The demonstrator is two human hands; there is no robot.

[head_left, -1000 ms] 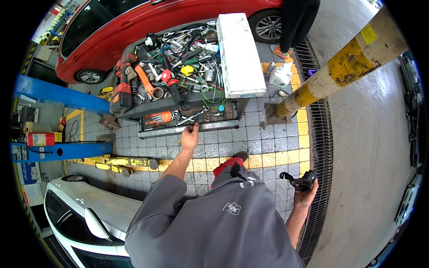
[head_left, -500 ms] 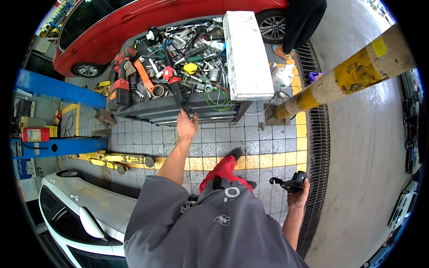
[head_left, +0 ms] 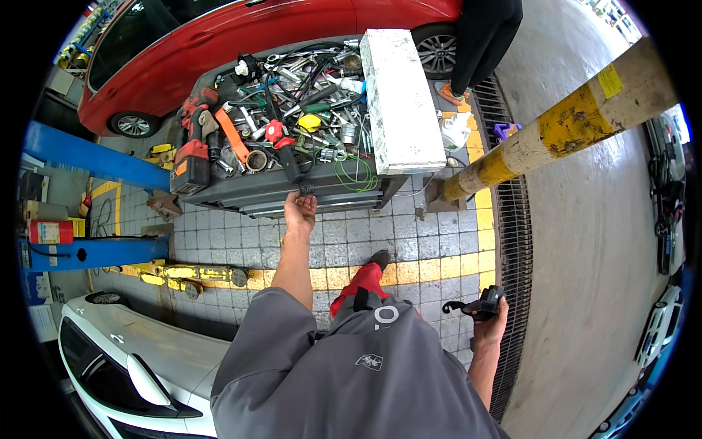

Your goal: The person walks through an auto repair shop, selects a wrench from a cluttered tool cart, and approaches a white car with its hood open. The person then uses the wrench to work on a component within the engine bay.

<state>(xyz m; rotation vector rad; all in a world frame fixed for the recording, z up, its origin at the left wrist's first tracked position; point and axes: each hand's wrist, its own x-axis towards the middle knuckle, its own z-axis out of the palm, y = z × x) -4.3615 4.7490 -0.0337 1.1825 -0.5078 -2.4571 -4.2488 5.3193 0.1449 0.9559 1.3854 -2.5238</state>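
Note:
My left hand (head_left: 300,212) is at the front edge of a dark tool cart (head_left: 219,196), palm partly turned up and fingers curled in. Whatever its fingertips hold is too small or hidden to make out. Just above them, the end of a long black tool (head_left: 290,164) with a red star-shaped knob (head_left: 274,132) overhangs the cart's edge. Held out low at my right side, my right hand (head_left: 493,329) is closed around a black device (head_left: 484,304) with a curved hook-like piece sticking out to the left.
Wrenches, sockets and other hand tools (head_left: 322,95) are heaped on the cart. A red-and-black cordless power tool (head_left: 194,154) lies left of them, a white block (head_left: 402,102) right. Around stand a striped post (head_left: 548,132), yellow lift arms (head_left: 194,274), a white car (head_left: 146,344), a red car (head_left: 285,25) and another person (head_left: 486,44).
The view has shifted slightly, so the cart sits lower in the picture. My left hand stays at the cart's edge, its fingers more curled. My right hand keeps the black device.

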